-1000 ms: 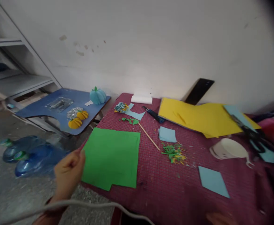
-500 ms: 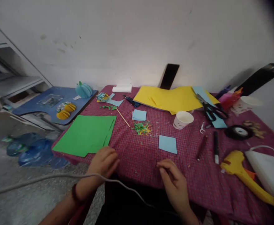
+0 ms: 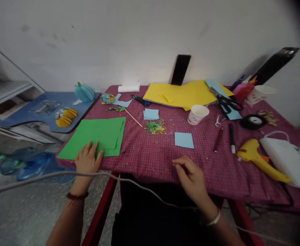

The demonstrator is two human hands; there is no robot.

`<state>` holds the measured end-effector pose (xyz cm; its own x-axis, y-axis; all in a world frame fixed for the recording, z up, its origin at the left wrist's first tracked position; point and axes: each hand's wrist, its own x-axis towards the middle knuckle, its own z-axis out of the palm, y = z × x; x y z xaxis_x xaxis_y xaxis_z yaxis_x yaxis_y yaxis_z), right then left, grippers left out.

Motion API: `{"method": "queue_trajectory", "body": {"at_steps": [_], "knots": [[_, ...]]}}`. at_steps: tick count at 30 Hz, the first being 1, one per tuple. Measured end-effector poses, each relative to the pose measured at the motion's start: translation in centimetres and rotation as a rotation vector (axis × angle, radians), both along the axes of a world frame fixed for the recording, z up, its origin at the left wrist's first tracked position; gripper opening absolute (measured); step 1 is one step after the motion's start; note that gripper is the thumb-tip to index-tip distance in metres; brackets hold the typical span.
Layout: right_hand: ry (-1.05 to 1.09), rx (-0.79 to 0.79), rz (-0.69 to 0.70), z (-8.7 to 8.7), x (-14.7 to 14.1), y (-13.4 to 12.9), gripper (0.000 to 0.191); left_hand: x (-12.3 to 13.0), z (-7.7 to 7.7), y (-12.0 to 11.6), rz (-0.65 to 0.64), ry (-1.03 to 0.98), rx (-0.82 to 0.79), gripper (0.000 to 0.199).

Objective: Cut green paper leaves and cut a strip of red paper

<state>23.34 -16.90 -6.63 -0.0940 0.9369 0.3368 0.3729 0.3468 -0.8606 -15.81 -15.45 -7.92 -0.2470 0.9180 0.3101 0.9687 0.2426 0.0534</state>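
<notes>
Behind everything runs the smooth pale wall (image 3: pixel 106 44), filling the top of the frame, and below it spreads your table, draped in a wrinkled, finely checked maroon cloth (image 3: pixel 150 157). Over at left, the flat blue side table (image 3: pixel 19 109) shows its curved edge. Upper centre to right, yellow sheets (image 3: pixel 186 95) lie broad and slightly buckled against the wall. And here at centre left are the green sheets (image 3: pixel 101 131), matt, flat and overlapping, their edges out of line.

Onto them comes your left hand (image 3: pixel 88 159), palm down, fingers spread across the lower edge of the green. Your right hand (image 3: pixel 192 176), lower right of centre, has its fingers curled and thumb close to the index finger above the cloth; whether anything is pinched there, you can't tell from this view.

At lower right sits the glue gun (image 3: pixel 261 160), glossy yellow plastic, lying on its side. Above it, the dark-handled scissors (image 3: pixel 227 102) rest with their blades towards the yellow. Right of centre stands a round white cup (image 3: pixel 198 115), upright. Just above your right hand, a single light-blue square (image 3: pixel 184 140) lies flat; at centre, a small light-blue stack (image 3: pixel 151 114) sits beside thin green-and-yellow shreds (image 3: pixel 155 126), with a slim wooden stick (image 3: pixel 134 118) slanting at their left.
</notes>
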Motion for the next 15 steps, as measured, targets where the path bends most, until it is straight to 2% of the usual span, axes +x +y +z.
{"method": "queue_trajectory", "body": {"at_steps": [5, 8, 10, 12, 13, 15], "knots": [[-0.094, 0.000, -0.041, -0.1, -0.4, 0.3, 0.016, 1.6, -0.2, 0.1, 0.043, -0.062, 0.016, 0.055], [-0.086, -0.001, -0.042, -0.2, -0.1, 0.1, 0.017, 0.4, 0.5, 0.5, 0.006, -0.138, 0.072, 0.059], [-0.030, -0.001, -0.068, 0.0, -0.1, -0.2, 0.016, -2.3, 1.5, 1.2, -0.029, -0.225, 0.143, 0.062], [0.095, -0.037, -0.067, 0.9, -0.7, -0.3, 0.014, -6.1, 2.7, 2.3, 0.041, -0.292, 0.218, 0.060], [0.188, -0.085, -0.033, 1.6, -1.4, -0.1, 0.014, -8.1, 3.3, 2.9, 0.116, -0.332, 0.243, 0.057], [0.402, -0.277, 0.162, 3.1, -3.7, 1.0, 0.024, -11.7, 4.1, 4.5, 0.165, -0.376, 0.247, 0.051]]}}
